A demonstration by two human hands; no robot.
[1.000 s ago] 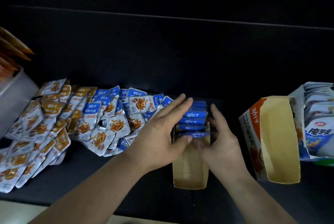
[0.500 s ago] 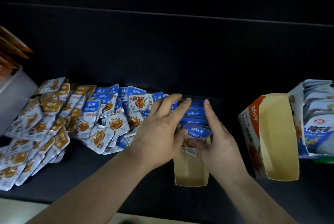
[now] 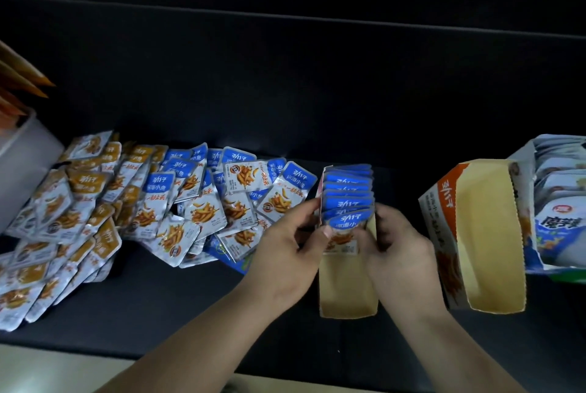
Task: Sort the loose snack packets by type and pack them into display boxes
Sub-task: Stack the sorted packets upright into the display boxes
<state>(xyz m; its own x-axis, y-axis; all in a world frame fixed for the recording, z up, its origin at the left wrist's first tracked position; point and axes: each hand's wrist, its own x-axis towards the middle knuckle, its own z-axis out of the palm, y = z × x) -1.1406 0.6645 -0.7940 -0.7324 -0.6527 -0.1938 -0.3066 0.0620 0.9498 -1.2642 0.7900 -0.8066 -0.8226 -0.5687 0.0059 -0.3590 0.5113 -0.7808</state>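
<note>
A narrow cardboard display box (image 3: 347, 291) lies on the dark surface, its far half filled with a row of upright blue snack packets (image 3: 348, 194). My left hand (image 3: 285, 253) pinches the left side of the nearest blue packet (image 3: 344, 227) with thumb and fingers. My right hand (image 3: 396, 250) holds the same packet's right side, fingers curled against the box wall. A loose heap of blue packets (image 3: 222, 199) lies left of the box, with brown-topped packets (image 3: 69, 218) further left.
An empty orange-printed display box (image 3: 488, 240) lies to the right, and beside it a box filled with pale blue packets (image 3: 558, 202). A white container (image 3: 22, 167) holding orange packets stands at far left. A pale table edge (image 3: 63, 367) runs along the bottom.
My left hand has drawn back from lying flat over the packet row and now pinches the front packet. The front packet has been tilted upright against the row. The right hand stays at the box's right.
</note>
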